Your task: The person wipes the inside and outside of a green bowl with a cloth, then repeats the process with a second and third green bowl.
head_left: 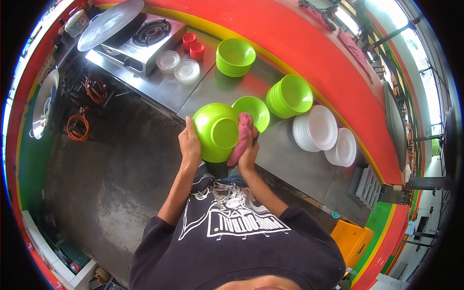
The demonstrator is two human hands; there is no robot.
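A bright green bowl [215, 131] is held bottom-up in front of me, over the edge of the steel counter [285, 159]. My left hand [189, 143] grips its left rim. My right hand [248, 151] presses a pink cloth [242, 137] against the bowl's right side. Just behind it a single green bowl [256, 110] sits upright on the counter.
Two stacks of green bowls [235, 57] [290, 95] and stacks of white bowls [316, 128] [343, 147] stand along the counter. A gas stove [145, 41] with a round metal lid [110, 23], clear lids [186, 71] and red cups [193, 45] lie at the left. A yellow crate [352, 238] sits on the floor.
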